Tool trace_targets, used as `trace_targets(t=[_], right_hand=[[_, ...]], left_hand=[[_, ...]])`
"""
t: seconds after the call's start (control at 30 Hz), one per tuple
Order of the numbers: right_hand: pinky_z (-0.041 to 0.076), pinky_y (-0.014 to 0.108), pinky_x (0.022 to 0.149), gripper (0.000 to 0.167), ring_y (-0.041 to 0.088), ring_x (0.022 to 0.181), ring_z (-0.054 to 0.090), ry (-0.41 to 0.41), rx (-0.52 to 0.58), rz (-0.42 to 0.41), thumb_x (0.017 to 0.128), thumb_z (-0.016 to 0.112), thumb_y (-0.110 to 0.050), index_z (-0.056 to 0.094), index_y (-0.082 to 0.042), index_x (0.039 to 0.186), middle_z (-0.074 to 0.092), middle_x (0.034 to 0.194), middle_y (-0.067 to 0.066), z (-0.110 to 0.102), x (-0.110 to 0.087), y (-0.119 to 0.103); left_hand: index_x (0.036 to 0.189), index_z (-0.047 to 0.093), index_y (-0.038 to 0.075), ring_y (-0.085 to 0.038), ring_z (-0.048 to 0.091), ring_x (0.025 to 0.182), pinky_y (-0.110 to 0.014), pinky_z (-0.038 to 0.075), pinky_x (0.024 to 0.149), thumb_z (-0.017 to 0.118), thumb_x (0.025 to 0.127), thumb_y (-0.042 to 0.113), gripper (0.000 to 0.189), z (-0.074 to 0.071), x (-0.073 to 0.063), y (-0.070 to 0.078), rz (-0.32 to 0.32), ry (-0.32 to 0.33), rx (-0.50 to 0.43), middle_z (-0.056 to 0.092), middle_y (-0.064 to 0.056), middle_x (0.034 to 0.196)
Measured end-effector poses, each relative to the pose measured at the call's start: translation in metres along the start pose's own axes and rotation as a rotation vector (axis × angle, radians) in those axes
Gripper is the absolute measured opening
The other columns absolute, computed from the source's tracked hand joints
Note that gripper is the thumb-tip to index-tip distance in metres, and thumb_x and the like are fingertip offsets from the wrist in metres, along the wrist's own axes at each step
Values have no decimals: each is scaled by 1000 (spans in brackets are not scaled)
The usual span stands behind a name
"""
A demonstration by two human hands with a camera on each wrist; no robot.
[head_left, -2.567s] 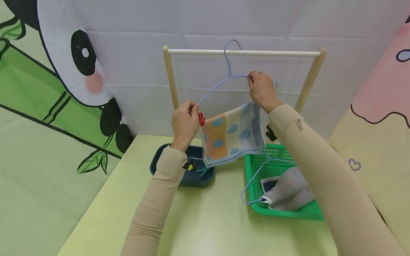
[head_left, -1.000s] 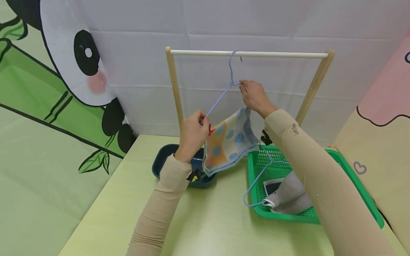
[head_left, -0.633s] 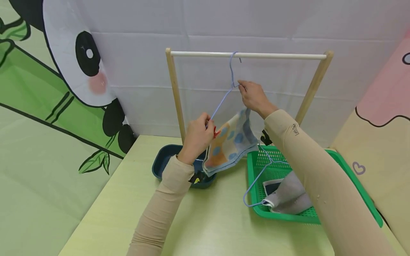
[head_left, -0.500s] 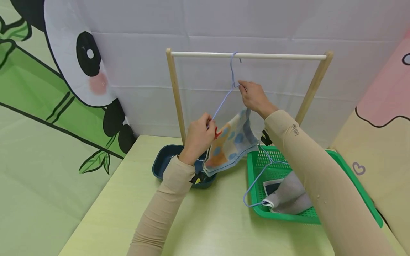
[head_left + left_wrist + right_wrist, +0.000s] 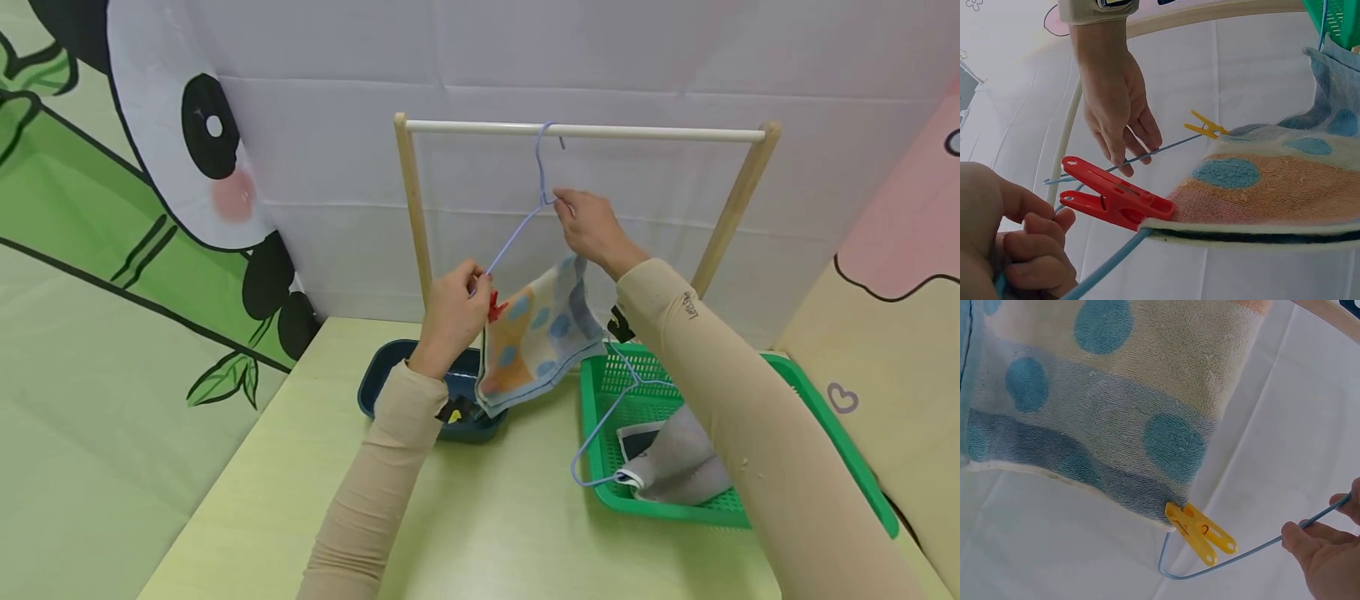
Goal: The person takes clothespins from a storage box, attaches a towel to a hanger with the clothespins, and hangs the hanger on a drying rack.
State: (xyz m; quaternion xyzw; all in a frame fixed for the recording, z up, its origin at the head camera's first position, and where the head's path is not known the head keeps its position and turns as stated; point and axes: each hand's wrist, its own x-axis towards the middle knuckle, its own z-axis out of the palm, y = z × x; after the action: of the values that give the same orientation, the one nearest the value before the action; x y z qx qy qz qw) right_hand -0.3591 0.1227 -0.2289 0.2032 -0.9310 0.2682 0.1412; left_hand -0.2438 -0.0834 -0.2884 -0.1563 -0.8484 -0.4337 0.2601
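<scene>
A blue wire hanger [image 5: 513, 237] has its hook over the white bar [image 5: 652, 132] of a wooden-legged rack. My left hand [image 5: 453, 315] pinches the hanger's left arm, beside a red clothespin [image 5: 1113, 195]. Close to the hook's neck, my right hand [image 5: 596, 229] grips the wire between thumb and fingers, as the right wrist view also shows. From the hanger hangs a dotted towel [image 5: 534, 342] in orange, cream and blue. The red clothespin fastens one corner and a yellow clothespin [image 5: 1200, 532] the other. The towel slopes, and my right forearm lies in front of the hanger's far end.
A green basket [image 5: 588, 433] stands on the right of the table [image 5: 480, 533]. In it lie a grey folded cloth [image 5: 678, 462] and a second blue hanger [image 5: 600, 425]. Behind my left wrist sits a dark blue tub [image 5: 375, 379] with small items inside. White fabric hangs behind the rack.
The hanger's hook has come down onto the bar from above it. My right hand has moved left and down. My left hand went right and down, then slightly back left.
</scene>
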Motion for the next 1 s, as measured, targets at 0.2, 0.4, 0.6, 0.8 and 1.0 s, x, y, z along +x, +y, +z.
trace_targets(t=[0.2,0.4,0.6,0.8,1.0], right_hand=[[21,41,110,47,31,137,29,-5,24,21,104,34,-27,36,-6,145,37,146,16,-2,-5,3],[20,43,111,49,33,137,27,-6,4,21,103,36,-28,31,-6,147,33,148,17,-5,-6,6],[20,44,111,50,35,137,26,-18,-7,8,103,39,-26,31,-4,147,32,148,19,-6,-12,9],[21,50,109,51,39,136,25,-65,-17,32,103,35,-29,32,-1,145,29,148,23,-9,-23,20],[22,52,107,51,42,134,26,-108,-23,29,103,35,-30,34,1,144,30,145,26,-8,-29,29]], left_hand=[[92,63,7,-18,43,45,-28,33,43,51,97,16,16,-5,0,-3,-18,-84,-67,59,-4,64],[99,65,8,-21,46,55,-30,36,50,47,100,22,23,-8,1,1,-90,-187,-176,58,-11,71],[100,64,9,-22,48,56,-30,38,52,42,102,29,30,-14,1,-2,-154,-196,-227,56,-16,74],[100,65,9,-23,51,59,-31,39,55,42,102,31,32,-19,-1,-6,-189,-192,-216,58,-14,76],[91,66,9,-20,43,57,-30,35,52,48,100,26,26,-17,-2,-9,-137,-165,-134,52,-7,69]])
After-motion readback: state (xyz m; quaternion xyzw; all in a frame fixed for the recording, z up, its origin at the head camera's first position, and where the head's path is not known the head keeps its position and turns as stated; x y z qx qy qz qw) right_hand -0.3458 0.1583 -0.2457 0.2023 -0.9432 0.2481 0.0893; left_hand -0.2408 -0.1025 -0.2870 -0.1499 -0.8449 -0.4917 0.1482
